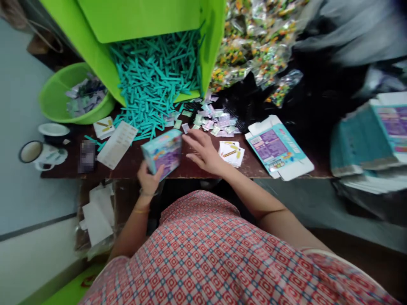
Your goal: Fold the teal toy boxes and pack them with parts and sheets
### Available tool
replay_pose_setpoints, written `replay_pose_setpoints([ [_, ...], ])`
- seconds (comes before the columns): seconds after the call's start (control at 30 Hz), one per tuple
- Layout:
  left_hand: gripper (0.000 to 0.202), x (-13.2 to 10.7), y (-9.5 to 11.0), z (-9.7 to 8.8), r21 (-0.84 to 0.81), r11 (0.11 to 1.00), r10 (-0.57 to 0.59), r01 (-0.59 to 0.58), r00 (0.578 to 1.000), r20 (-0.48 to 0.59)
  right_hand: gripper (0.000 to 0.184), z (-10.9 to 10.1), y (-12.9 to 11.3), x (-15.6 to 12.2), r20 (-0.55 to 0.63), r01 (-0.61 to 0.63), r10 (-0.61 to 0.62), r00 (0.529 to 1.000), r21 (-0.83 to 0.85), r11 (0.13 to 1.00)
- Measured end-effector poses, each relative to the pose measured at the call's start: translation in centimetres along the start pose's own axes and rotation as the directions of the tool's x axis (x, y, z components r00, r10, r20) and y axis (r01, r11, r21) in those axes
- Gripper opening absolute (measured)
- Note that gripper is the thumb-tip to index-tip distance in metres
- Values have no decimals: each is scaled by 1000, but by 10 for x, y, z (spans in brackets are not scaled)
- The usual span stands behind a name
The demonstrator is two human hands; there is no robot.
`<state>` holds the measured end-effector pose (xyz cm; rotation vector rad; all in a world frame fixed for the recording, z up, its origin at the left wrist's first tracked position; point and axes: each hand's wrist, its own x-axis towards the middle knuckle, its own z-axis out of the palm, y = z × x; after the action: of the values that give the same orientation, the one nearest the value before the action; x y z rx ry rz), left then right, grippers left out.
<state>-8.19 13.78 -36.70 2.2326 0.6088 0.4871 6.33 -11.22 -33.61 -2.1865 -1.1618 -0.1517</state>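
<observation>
My left hand [150, 178] grips a small teal and purple cardboard box [164, 155] by its lower left side, tilted above the table's front edge. My right hand [205, 151] is open beside the box, fingers spread and pointing left. Its fingertips are close to the box's right edge; whether they touch it I cannot tell. Small pale sachets [219, 119] lie in a heap beyond my right hand. Just right of that hand is a small stack of printed cards [231, 153]. A flattened box [276, 146] with open flaps rests farther right.
A green bin [212, 51] spills teal plastic sticks [152, 80] onto the table. Left stand a green basin [52, 99] of packets and an enamel mug [31, 151]. White sticker sheets [117, 145] lie nearby. Clear bags of colourful pieces [254, 46] and stacked flat boxes [359, 140] are right.
</observation>
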Motion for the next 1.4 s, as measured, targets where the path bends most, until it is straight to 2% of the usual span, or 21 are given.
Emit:
replay_pose_setpoints([
  [0.07,49,-8,4,-37,241,970,14,28,985,-169,58,-18,31,-37,-82,-211,204,976,-86,974],
  [0.1,50,-10,6,-54,341,940,43,25,981,-189,57,-30,51,-60,-123,-335,320,940,-134,933],
  [0.17,58,-9,9,-74,490,872,58,17,989,-137,57,-59,92,-111,-203,-594,559,804,-229,771],
  [0.27,69,-3,8,-60,580,815,-12,-6,1000,27,84,-95,137,-177,-230,-821,804,548,-331,465],
  [0.33,71,3,3,-30,608,793,-67,-23,990,125,111,-108,151,-204,-121,-830,868,482,-381,407],
  [0.4,72,12,-2,-2,635,771,-83,-41,983,164,126,-115,157,-217,4,-796,874,485,-413,443],
  [0.43,73,18,-4,8,641,766,-76,-52,982,170,123,-118,159,-221,40,-775,862,506,-416,475],
  [0.57,77,35,10,33,616,781,-2,-104,985,170,78,-129,161,-228,33,-718,776,629,-356,598],
  [0.63,70,31,31,49,545,812,73,-209,963,260,85,-125,155,-229,-5,-730,782,623,-363,579],
  [0.7,61,17,55,73,389,852,160,-351,882,444,109,-111,143,-225,-14,-762,830,558,-404,506],
  [0.77,55,-4,77,99,203,881,219,-426,751,623,115,-94,130,-217,-8,-767,854,520,-443,463],
  [0.87,50,-34,98,128,-7,900,290,-436,587,756,83,-87,118,-204,-4,-718,805,593,-455,527],
  [0.97,44,-50,112,137,-231,903,401,-364,514,759,55,-113,105,-199,-125,-721,734,667,-357,594],
  [1.07,57,-53,129,137,-523,842,518,-133,473,713,49,-137,66,-191,-482,-758,611,628,-203,620],
  [1.1,68,-53,135,136,-609,792,549,-40,481,683,48,-136,47,-185,-539,-733,565,625,-157,662],
  [1.13,78,-51,141,135,-673,738,561,37,522,643,48,-130,27,-177,-534,-680,532,658,-118,723],
  [1.2,83,-47,149,131,-738,666,472,109,704,531,47,-105,-6,-154,-338,-470,436,834,-22,882],
  [1.23,78,-44,151,128,-748,652,378,127,800,465,48,-90,-16,-141,-240,-372,368,899,27,928],
  [1.27,72,-41,150,126,-752,641,277,153,868,413,51,-75,-20,-127,-193,-321,326,925,56,945],
  [1.3,67,-39,148,124,-759,621,193,193,902,387,57,-60,-18,-112,-193,-323,330,924,68,944],
  [1.4,61,-32,132,128,-809,514,111,283,914,390,81,-20,4,-71,-290,-483,482,827,73,872],
])
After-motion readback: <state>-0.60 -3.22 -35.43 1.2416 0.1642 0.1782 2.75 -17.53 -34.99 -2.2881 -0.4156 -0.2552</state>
